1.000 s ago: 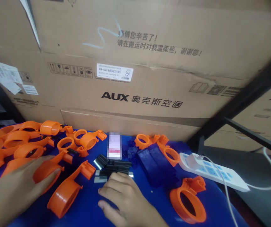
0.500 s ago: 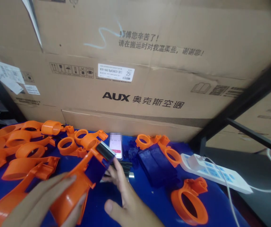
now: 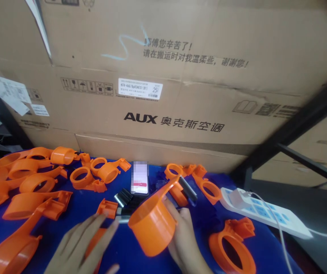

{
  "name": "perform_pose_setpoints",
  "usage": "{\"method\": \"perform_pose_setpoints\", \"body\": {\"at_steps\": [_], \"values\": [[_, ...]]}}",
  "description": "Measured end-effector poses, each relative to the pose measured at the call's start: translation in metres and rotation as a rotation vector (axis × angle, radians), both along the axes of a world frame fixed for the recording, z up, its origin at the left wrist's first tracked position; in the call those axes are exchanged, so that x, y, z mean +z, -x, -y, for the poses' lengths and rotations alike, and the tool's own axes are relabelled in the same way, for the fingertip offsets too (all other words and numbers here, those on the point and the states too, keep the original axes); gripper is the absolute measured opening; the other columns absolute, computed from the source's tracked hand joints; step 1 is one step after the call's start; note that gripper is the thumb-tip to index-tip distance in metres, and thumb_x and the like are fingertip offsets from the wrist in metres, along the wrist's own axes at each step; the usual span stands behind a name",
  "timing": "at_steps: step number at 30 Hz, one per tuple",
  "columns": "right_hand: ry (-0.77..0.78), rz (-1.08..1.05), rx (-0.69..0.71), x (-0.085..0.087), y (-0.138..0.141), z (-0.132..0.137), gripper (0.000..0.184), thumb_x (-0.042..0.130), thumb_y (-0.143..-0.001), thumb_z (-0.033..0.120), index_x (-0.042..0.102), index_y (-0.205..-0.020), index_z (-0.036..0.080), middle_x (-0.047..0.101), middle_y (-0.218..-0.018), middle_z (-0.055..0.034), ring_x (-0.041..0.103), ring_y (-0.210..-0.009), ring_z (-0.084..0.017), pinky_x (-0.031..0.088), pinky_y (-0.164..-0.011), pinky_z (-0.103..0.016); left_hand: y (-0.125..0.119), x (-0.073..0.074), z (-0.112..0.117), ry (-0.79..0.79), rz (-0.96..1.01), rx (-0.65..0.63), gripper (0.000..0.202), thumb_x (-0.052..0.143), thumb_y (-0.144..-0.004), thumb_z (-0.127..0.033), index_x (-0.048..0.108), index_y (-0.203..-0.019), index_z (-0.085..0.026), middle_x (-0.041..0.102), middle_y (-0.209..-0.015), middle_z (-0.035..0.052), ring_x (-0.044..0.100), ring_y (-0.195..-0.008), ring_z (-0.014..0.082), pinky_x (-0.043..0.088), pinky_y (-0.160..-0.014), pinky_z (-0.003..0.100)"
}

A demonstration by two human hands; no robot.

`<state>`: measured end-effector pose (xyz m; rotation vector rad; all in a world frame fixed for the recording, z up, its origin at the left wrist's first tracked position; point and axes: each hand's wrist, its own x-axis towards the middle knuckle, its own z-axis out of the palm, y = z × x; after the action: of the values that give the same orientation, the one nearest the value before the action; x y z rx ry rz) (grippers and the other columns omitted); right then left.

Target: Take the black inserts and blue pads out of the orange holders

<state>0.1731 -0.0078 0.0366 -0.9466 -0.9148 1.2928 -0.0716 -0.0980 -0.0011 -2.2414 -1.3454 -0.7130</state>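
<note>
My right hand (image 3: 184,232) is closed round an orange tape dispenser (image 3: 152,228), its wide ring facing left. At the upper end of this dispenser sits a black blade strip (image 3: 189,190) with a toothed silver edge. My left hand (image 3: 78,243) has its fingers stretched and apart over another orange tape dispenser (image 3: 108,208), whose ring is mostly hidden beneath them. Between and beyond the hands lie several loose black and silver strips (image 3: 123,198), partly covered by the held dispenser.
Many orange dispensers (image 3: 26,205) crowd the left of the blue surface (image 3: 123,255). A phone (image 3: 140,179) stands at the back. Dark blue pieces (image 3: 206,213) and a lone dispenser (image 3: 232,247) are on the right, near a white power strip (image 3: 266,213). A big cardboard box (image 3: 180,102) stands behind.
The dispenser with the blade strip has passed from my left hand to my right and moved right. My left hand has let go and now spreads over another dispenser.
</note>
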Motion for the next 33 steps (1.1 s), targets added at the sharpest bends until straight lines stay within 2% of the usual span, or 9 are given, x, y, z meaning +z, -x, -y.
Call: {"method": "perform_pose_setpoints", "body": {"at_steps": [3, 8, 13, 16, 18, 22, 26, 30, 33], "values": [[0.018, -0.036, -0.029, 0.006, -0.006, -0.001, 0.043, 0.080, -0.079, 0.061, 0.072, -0.096, 0.023, 0.075, -0.071, -0.0047, 0.074, -0.064, -0.029, 0.058, -0.051, -0.038, 0.037, -0.019, 0.001, 0.050, -0.039, 0.054, 0.049, 0.070, -0.087, -0.041, 0.067, -0.136, -0.034, 0.076, -0.129, 0.0059, 0.074, -0.107, 0.0310, 0.058, -0.090, 0.039], [-0.028, 0.012, -0.028, 0.004, -0.003, 0.000, 0.040, 0.077, -0.083, 0.060, 0.071, -0.099, 0.024, 0.076, -0.074, -0.0043, 0.074, -0.064, -0.028, 0.058, -0.050, -0.037, 0.088, -0.042, 0.005, 0.187, -0.069, 0.112, 0.038, 0.064, -0.089, -0.034, 0.074, -0.126, -0.039, 0.075, -0.133, 0.0012, 0.071, -0.117, 0.0310, 0.056, -0.099, 0.040], [-0.024, 0.022, -0.032, 0.003, 0.002, 0.000, 0.040, 0.081, -0.081, 0.055, 0.071, -0.102, 0.022, 0.078, -0.081, -0.0060, 0.078, -0.082, -0.033, 0.063, -0.064, -0.041, 0.106, -0.040, -0.014, 0.197, -0.067, 0.252, 0.044, 0.059, -0.093, -0.036, 0.068, -0.135, -0.030, 0.063, -0.148, 0.0094, 0.059, -0.133, 0.0394, 0.039, -0.117, 0.059], [0.054, -0.034, 0.013, -0.001, 0.002, -0.004, 0.044, 0.089, -0.074, 0.048, 0.072, -0.104, 0.020, 0.080, -0.096, -0.0086, 0.077, -0.096, -0.035, 0.064, -0.082, -0.046, 0.090, -0.027, -0.019, 0.203, 0.043, 0.300, 0.060, 0.062, -0.093, -0.043, 0.054, -0.150, -0.026, 0.057, -0.154, 0.0136, 0.052, -0.140, 0.0416, 0.034, -0.120, 0.062], [0.078, -0.048, 0.065, -0.005, 0.002, -0.007, 0.049, 0.092, -0.069, 0.045, 0.072, -0.107, 0.020, 0.080, -0.104, -0.0092, 0.076, -0.100, -0.035, 0.061, -0.090, -0.050, 0.067, -0.015, -0.021, 0.231, 0.206, 0.244, 0.064, 0.062, -0.094, -0.042, 0.047, -0.155, -0.030, 0.055, -0.156, 0.0101, 0.049, -0.143, 0.0392, 0.036, -0.120, 0.060], [0.012, 0.073, 0.265, -0.003, -0.001, -0.007, 0.043, 0.090, -0.071, 0.049, 0.077, -0.102, 0.021, 0.080, -0.104, -0.0079, 0.075, -0.100, -0.033, 0.058, -0.096, -0.052, -0.001, 0.015, -0.040, 0.566, 0.730, -0.038, 0.056, 0.055, -0.099, -0.041, 0.046, -0.154, -0.038, 0.062, -0.149, 0.0047, 0.065, -0.126, 0.0303, 0.059, -0.098, 0.043], [-0.076, 0.201, 0.380, 0.006, -0.005, -0.008, 0.034, 0.079, -0.085, 0.050, 0.079, -0.103, 0.022, 0.080, -0.103, -0.0058, 0.073, -0.103, -0.029, 0.055, -0.101, -0.048, -0.064, 0.036, -0.090, 0.946, 1.141, -0.403, 0.053, 0.061, -0.096, -0.048, 0.058, -0.146, -0.031, 0.073, -0.125, 0.0095, 0.071, -0.103, 0.0286, 0.059, -0.089, 0.041], [-0.030, 0.261, 0.333, 0.001, -0.009, -0.018, 0.041, 0.075, -0.087, 0.054, 0.074, -0.109, 0.019, 0.076, -0.080, -0.0018, 0.071, -0.065, -0.019, 0.062, -0.069, -0.034, -0.089, 0.034, -0.131, 1.016, 1.299, -0.521, 0.036, 0.068, -0.090, -0.048, 0.076, -0.111, -0.020, 0.075, -0.092, 0.0060, 0.069, -0.091, 0.0262, 0.054, -0.090, 0.037], [0.023, 0.314, 0.276, -0.007, -0.012, -0.023, 0.043, 0.075, -0.086, 0.057, 0.067, -0.106, 0.019, 0.064, -0.059, 0.0060, 0.054, -0.039, -0.011, 0.046, -0.041, -0.021, -0.088, 0.022, -0.138, 0.958, 1.434, -0.491, 0.031, 0.074, -0.086, -0.045, 0.075, -0.104, -0.020, 0.076, -0.091, 0.0046, 0.069, -0.088, 0.0246, 0.053, -0.087, 0.034]]}}
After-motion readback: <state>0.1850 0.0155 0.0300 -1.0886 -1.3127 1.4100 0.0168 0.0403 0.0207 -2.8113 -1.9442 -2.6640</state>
